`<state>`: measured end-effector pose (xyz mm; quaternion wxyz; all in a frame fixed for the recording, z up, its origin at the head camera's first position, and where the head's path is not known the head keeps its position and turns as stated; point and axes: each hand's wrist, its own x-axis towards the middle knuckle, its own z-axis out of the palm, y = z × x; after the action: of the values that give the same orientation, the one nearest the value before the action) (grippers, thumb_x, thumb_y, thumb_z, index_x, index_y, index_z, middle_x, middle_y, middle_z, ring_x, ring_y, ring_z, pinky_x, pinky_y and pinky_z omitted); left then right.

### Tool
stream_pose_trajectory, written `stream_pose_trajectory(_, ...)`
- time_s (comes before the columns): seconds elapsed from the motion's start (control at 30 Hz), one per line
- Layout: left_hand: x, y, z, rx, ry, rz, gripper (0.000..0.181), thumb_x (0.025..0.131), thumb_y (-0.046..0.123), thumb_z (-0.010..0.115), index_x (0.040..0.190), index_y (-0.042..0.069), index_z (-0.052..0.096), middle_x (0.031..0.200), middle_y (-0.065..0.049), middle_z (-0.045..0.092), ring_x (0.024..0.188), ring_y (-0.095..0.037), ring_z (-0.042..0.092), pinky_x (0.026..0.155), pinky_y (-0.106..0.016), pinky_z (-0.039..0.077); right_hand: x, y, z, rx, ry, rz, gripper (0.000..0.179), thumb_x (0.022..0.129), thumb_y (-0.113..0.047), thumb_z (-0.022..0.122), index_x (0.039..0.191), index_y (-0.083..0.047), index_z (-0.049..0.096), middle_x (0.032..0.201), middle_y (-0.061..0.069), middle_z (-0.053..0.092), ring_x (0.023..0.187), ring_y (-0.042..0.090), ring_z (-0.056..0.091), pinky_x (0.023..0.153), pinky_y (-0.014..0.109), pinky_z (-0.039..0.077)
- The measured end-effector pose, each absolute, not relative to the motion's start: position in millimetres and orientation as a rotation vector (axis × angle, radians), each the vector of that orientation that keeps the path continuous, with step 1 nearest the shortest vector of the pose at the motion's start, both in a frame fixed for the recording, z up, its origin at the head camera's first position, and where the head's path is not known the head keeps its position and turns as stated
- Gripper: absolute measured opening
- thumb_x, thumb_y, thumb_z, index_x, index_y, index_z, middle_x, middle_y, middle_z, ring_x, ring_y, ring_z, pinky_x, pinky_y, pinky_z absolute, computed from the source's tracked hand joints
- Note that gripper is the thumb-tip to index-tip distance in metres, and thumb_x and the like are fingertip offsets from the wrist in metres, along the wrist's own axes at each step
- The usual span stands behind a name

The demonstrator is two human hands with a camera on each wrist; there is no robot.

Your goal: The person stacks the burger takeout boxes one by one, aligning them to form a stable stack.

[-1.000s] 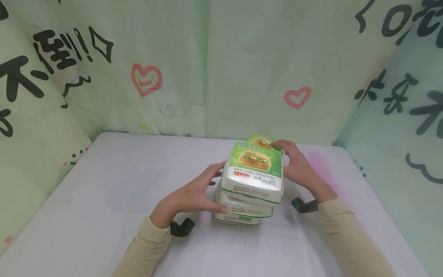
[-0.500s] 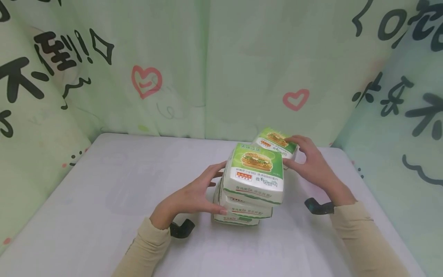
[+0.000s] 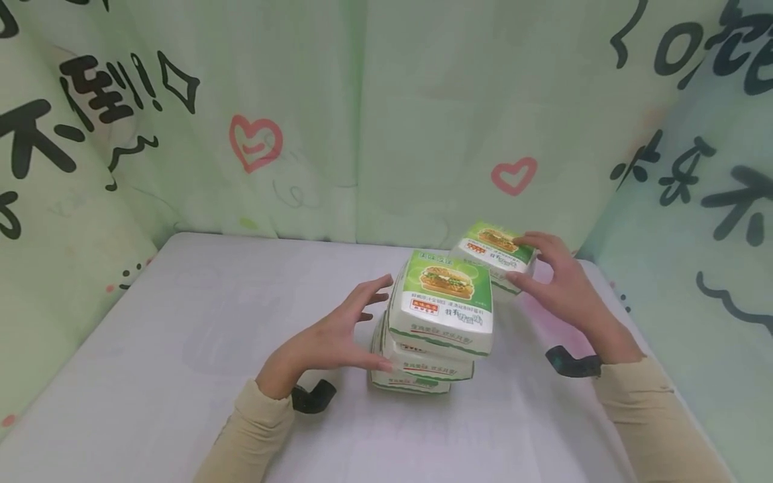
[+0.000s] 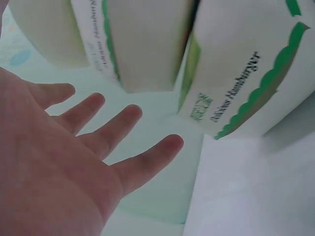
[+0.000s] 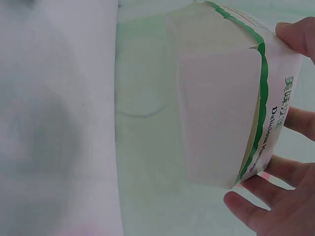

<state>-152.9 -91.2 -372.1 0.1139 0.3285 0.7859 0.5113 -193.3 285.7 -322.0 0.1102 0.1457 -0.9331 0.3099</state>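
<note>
A stack of white-and-green paper burger boxes (image 3: 447,302) stands right of the table's middle, its layers unevenly lined up. My left hand (image 3: 332,335) is at the stack's left side, thumb low by the lower boxes and fingers spread. In the left wrist view those fingers (image 4: 128,118) are extended, with a gap between them and the boxes (image 4: 147,49). My right hand (image 3: 561,288) grips another burger box (image 3: 495,251) behind and to the right of the stack. The right wrist view shows this box (image 5: 221,113) from below, thumb at one edge and fingers along its printed side.
The white table (image 3: 241,322) has its back edge against a green curtain (image 3: 423,134) printed with hearts and black lettering. A black wrist strap part (image 3: 314,396) sits below the left hand, and a similar black part (image 3: 574,362) below the right.
My right hand has carried its burger box from behind the stack out to the right. My left hand has drifted slightly left, its fingers moving off the stack's side.
</note>
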Motion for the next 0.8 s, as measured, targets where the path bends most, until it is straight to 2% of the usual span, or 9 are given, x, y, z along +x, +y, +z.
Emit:
stream_pose_trajectory(0.2,-153.2,-98.4,-361.5,1.005,2.326,1.568,0.115,0.072,0.023,0.089,0.158,0.032,0.013,0.163,0.007,0.017,0.15,-0.021,0.026,0.116,-0.05,0.037,-190.6,290.1,-305.5,0.429,-2.677,0.946,0.059,0.09,-0.023,0.072,0.143,-0.01,0.047,0.154,0.016,0.034,0.136,0.039,0.036,0.102,0.067,0.04)
stream_pose_trajectory(0.3,-155.7,-98.0,-355.6,1.047,2.345,1.569,0.113,0.074,0.022,0.087,0.158,0.033,0.012,0.163,0.009,0.017,0.151,-0.02,0.023,0.117,-0.051,0.035,-188.4,292.3,-296.1,0.414,-2.629,0.952,0.06,0.09,-0.02,0.073,0.143,-0.012,0.047,0.153,0.012,0.037,0.136,0.033,0.037,0.109,0.056,0.04)
stream_pose_trajectory(0.37,-157.9,-96.1,-351.3,1.085,2.352,1.566,0.113,0.074,0.022,0.086,0.158,0.032,0.011,0.163,0.009,0.016,0.151,-0.019,0.021,0.118,-0.053,0.033,-185.8,292.6,-289.9,0.393,-2.599,0.955,0.059,0.09,-0.018,0.072,0.143,-0.015,0.047,0.153,0.008,0.039,0.134,0.029,0.04,0.109,0.039,0.041)
stream_pose_trajectory(0.43,-160.4,-93.3,-347.5,1.115,2.354,1.563,0.113,0.075,0.022,0.085,0.158,0.032,0.011,0.163,0.009,0.015,0.152,-0.019,0.018,0.119,-0.054,0.029,-182.7,291.9,-284.0,0.397,-2.565,0.96,0.059,0.09,-0.017,0.072,0.144,-0.017,0.047,0.152,0.006,0.04,0.133,0.027,0.042,0.104,0.025,0.04)
stream_pose_trajectory(0.57,-163.9,-87.5,-341.7,1.148,2.367,1.555,0.114,0.074,0.023,0.085,0.159,0.03,0.01,0.164,0.01,0.013,0.152,-0.017,0.015,0.121,-0.052,0.026,-176.0,287.2,-272.6,0.442,-2.501,0.991,0.059,0.09,-0.011,0.07,0.144,-0.02,0.048,0.151,0.004,0.042,0.13,0.018,0.044,0.092,0.005,0.037)
stream_pose_trajectory(0.73,-167.5,-80.7,-336.9,1.162,2.361,1.555,0.114,0.074,0.029,0.084,0.159,0.03,0.009,0.164,0.011,0.012,0.152,-0.012,0.014,0.122,-0.051,0.023,-167.1,278.5,-258.8,0.547,-2.432,1.102,0.058,0.09,-0.002,0.067,0.143,-0.015,0.049,0.151,0.003,0.042,0.126,0.009,0.047,0.083,0.004,0.047)
stream_pose_trajectory(0.8,-168.7,-78.5,-335.3,1.166,2.355,1.558,0.114,0.073,0.031,0.084,0.159,0.029,0.01,0.164,0.01,0.013,0.152,-0.011,0.014,0.122,-0.053,0.022,-164.0,274.8,-254.3,0.596,-2.404,1.141,0.057,0.089,0.0,0.066,0.143,-0.012,0.05,0.15,0.004,0.043,0.127,0.008,0.047,0.088,0.005,0.047)
